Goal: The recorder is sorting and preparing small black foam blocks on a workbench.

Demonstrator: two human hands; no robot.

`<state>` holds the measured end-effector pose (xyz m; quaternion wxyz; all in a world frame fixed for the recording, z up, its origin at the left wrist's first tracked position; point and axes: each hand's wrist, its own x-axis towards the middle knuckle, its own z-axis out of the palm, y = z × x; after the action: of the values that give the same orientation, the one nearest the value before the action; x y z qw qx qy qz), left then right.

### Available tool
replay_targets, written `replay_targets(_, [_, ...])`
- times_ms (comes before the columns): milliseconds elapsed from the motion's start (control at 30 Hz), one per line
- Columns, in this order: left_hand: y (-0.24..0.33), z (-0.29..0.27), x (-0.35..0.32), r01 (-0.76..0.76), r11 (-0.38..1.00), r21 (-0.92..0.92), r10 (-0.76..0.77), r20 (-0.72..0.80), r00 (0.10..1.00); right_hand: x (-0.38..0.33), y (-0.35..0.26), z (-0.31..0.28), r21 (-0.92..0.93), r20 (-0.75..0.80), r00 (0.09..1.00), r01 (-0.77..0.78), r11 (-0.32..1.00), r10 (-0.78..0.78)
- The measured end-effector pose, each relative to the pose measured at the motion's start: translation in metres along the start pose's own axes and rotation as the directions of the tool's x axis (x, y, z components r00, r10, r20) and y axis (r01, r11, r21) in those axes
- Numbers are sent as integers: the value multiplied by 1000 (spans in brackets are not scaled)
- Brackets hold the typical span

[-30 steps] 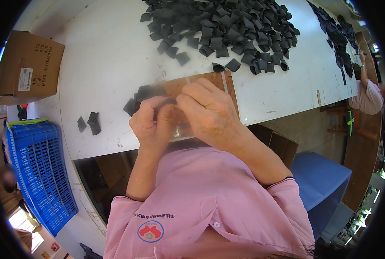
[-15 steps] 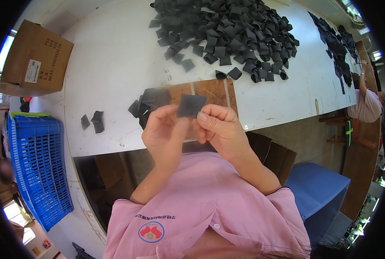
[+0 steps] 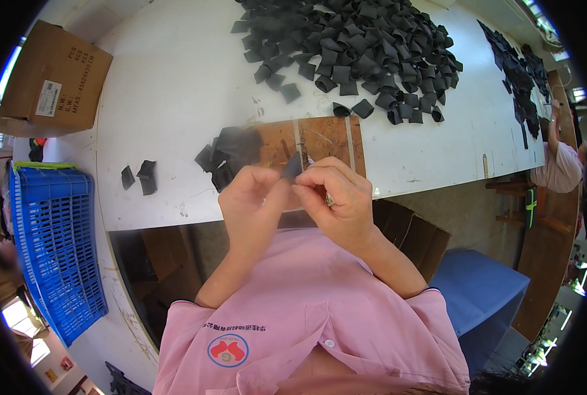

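Observation:
A small, flat black fabric-like piece (image 3: 292,167) is pinched between my two hands above the front edge of the table. My left hand (image 3: 252,201) grips its left lower side between thumb and fingertips. At its right, my right hand (image 3: 338,201) has thumb and index finger closed at the piece's edge. Something small and shiny shows within the curled right fingers, too little of it to name. Just beyond the hands lies a brown wooden board (image 3: 330,137), with a small heap of black pieces (image 3: 235,149) at its left end.
A large pile of black tube-like pieces (image 3: 363,56) covers the table's far middle. Two loose pieces (image 3: 147,178) lie at the left. Beyond them are a cardboard box (image 3: 56,79) and a blue plastic crate (image 3: 56,243). Black strips (image 3: 521,85) and another person (image 3: 560,155) are at the right.
The black piece has turned from facing flat to nearly edge-on and come slightly lower. My right hand has rolled over, its fingers now curled, and a shiny thing shows in it.

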<state>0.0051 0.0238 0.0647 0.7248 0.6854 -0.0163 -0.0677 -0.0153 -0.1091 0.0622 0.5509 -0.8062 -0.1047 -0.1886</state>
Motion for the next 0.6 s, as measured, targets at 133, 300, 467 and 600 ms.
replay_targets(133, [-21,2,-3,-356,740,570,444,-16,896,1,12,10,-541,-25,943,266,798,-331])
replay_targets(300, [-29,17,-5,-398,751,527,458,18,889,-7,30,10,-660,52,966,225,717,-255])
replay_targets(467, [-47,-5,0,-335,824,457,387,-24,922,-3,31,6,-421,-41,977,-208,883,210])
replay_targets(600, [-75,-61,36,-139,811,568,305,-208,929,59,41,-35,204,-199,815,-509,836,545])
